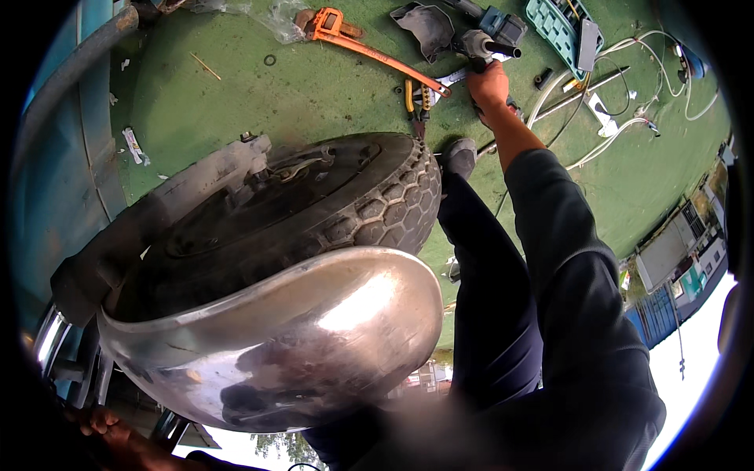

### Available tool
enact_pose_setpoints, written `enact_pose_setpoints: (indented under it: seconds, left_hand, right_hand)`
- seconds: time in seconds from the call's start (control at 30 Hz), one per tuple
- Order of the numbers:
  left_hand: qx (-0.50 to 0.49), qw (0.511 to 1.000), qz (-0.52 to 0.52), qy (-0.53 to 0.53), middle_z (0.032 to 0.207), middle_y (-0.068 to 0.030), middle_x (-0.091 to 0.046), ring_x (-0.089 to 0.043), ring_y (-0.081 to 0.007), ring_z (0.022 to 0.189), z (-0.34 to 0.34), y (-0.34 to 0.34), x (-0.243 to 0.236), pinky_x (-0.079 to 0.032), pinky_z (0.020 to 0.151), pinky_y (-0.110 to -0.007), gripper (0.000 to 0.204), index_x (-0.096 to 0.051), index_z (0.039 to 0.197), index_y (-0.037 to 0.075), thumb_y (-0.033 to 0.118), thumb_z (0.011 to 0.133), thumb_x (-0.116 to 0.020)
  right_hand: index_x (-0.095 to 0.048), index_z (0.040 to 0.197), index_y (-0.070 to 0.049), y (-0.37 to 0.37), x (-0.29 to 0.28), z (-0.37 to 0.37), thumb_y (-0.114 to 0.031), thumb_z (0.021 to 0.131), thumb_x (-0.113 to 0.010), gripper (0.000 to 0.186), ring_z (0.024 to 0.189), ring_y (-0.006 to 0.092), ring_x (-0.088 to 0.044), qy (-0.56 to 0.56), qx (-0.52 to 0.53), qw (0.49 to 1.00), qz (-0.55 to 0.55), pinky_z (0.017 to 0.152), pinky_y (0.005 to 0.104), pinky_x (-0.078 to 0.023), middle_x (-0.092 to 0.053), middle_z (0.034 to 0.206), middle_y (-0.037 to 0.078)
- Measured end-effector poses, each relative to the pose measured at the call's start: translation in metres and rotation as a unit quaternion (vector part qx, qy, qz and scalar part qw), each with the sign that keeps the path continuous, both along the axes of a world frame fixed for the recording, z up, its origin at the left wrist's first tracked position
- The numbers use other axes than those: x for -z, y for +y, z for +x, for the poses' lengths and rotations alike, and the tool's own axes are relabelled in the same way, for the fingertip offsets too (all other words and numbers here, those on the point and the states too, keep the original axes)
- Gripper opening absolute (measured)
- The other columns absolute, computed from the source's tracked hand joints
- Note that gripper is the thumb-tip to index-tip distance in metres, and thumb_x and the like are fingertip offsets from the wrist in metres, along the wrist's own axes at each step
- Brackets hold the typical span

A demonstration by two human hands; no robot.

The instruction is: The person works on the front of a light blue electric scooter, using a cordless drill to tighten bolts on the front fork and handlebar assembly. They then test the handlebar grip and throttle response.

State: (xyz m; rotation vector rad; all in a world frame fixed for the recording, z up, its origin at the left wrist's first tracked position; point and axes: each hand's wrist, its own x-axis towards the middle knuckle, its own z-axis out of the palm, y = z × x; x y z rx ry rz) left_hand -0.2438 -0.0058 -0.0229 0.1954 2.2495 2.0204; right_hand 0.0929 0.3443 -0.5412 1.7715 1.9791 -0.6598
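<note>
My right hand (488, 90) is closed on the handle of a cordless power tool (479, 45) with a socket on its nose, among tools on the green floor. My left hand (110, 436) is at the dim lower left, fingers curled by the metal tubes (98, 373); what they grip is unclear. Between my hands is a motorcycle wheel (385, 196) with a chunky tread, a polished metal fender (314, 337) and a dark fork leg (192, 173). An orange pipe wrench (365, 51), yellow-handled pliers (409, 96) and a silver wrench (448, 78) lie near my right hand.
A second teal tool (503, 23), a dark plastic piece (422, 27) and an open socket case (550, 23) lie at the top. Cables (660, 86) and a power strip (598, 114) are at right. A blue wall (67, 157) edges the left. My foot (459, 157) stands beside the tire.
</note>
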Motion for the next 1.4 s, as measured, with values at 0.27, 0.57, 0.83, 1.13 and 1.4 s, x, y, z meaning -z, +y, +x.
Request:
enact_pose_setpoints:
  seconds: [0.27,0.57,0.83,1.13,1.4]
  left_hand:
    - [-0.034,0.991,0.114,-0.068,0.128,-0.0189,-0.059,-0.056,-0.0259,0.102,0.004,0.001,-0.008,-0.045,0.087,-0.037,0.053,-0.045,0.138,-0.005,0.035,0.104,-0.052]
    - [-0.096,0.981,0.160,-0.052,0.145,-0.0090,-0.051,-0.062,-0.0276,0.114,0.006,-0.003,-0.008,-0.050,0.086,-0.036,0.046,-0.044,0.144,0.011,0.023,0.101,-0.052]
    - [-0.112,0.973,0.166,-0.115,0.146,-0.0090,-0.050,-0.064,-0.0249,0.106,0.003,0.001,-0.015,-0.053,0.086,-0.037,0.043,-0.041,0.144,0.014,0.022,0.103,-0.052]
    - [-0.128,0.969,0.167,-0.126,0.146,-0.0103,-0.052,-0.051,-0.0269,0.133,0.014,0.017,-0.027,-0.043,0.109,-0.039,0.045,-0.045,0.142,0.000,0.020,0.103,-0.052]
    - [-0.097,0.959,0.189,-0.188,0.151,-0.0152,-0.044,-0.047,-0.0289,0.137,0.009,-0.014,-0.015,-0.039,0.111,-0.042,0.049,-0.034,0.146,0.004,0.022,0.103,-0.048]
  right_hand:
    - [-0.058,0.103,0.004,0.008,-0.084,0.080,-0.027,0.073,-0.088,0.052,0.070,0.0178,-0.062,0.206,0.012,0.975,-0.088,0.064,0.0341,-0.052,-0.067,0.084,0.009]
    - [-0.059,0.113,0.000,-0.030,-0.365,0.157,-0.015,0.088,-0.068,0.030,0.084,0.0133,-0.054,0.344,0.134,0.918,-0.144,0.078,0.0318,-0.045,-0.058,0.092,0.002]
    - [-0.069,0.114,-0.002,-0.119,-0.536,0.063,-0.019,0.097,-0.068,0.024,0.091,0.0108,-0.059,0.334,0.183,0.918,-0.111,0.081,0.0276,-0.049,-0.066,0.104,0.000]
    - [-0.069,0.107,-0.002,-0.154,-0.597,-0.145,-0.025,0.092,-0.074,0.028,0.080,0.0146,-0.066,0.455,0.047,0.804,-0.381,0.073,0.0324,-0.053,-0.072,0.094,0.005]
    - [-0.062,0.110,-0.001,-0.160,-0.591,-0.238,-0.006,0.081,-0.067,0.030,0.089,0.0285,-0.060,0.550,0.035,0.711,-0.437,0.085,0.0375,-0.051,-0.066,0.101,0.013]
